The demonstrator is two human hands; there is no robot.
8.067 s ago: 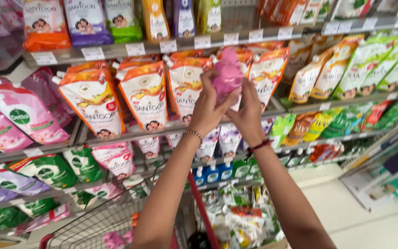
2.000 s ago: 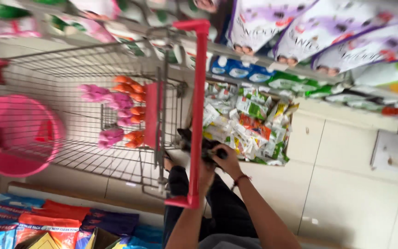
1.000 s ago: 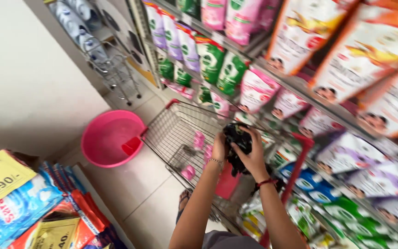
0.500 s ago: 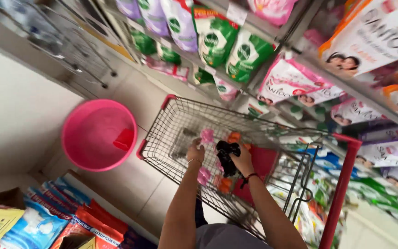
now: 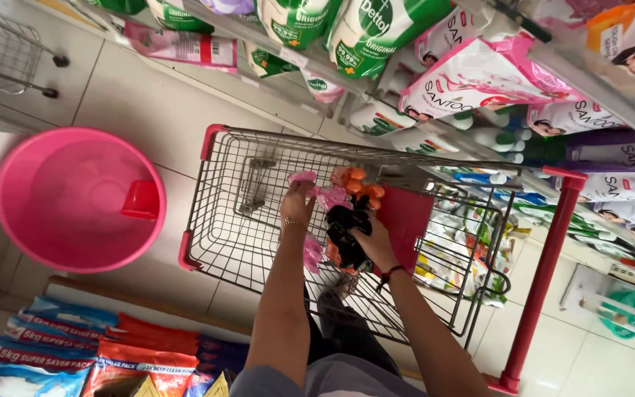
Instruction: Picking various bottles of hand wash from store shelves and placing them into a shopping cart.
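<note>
I look down into a wire shopping cart point(image 5: 218, 213) with red corners. My left hand point(image 5: 295, 204), a thin bracelet at its wrist, reaches into the basket and closes on the top of a pink pouch point(image 5: 303, 178). My right hand point(image 5: 373, 237), a red band at its wrist, holds a black object point(image 5: 343, 235) over the basket; what it is I cannot tell. More pink pouches point(image 5: 331, 197) and several orange pouches point(image 5: 356, 181) lie in the cart just beyond both hands.
A pink basin point(image 5: 53, 198) with a red scoop point(image 5: 142, 200) stands on the tiled floor left of the cart. Shelves of refill pouches point(image 5: 472, 77) run along the top and right. Stacked bags point(image 5: 75, 345) lie lower left. The cart's red handle point(image 5: 545, 272) is at the right.
Earlier both hands held a pink pouch up at the shelf. The view has since swung down to the cart, and both hands have moved over the basket, the right one with the black object.
</note>
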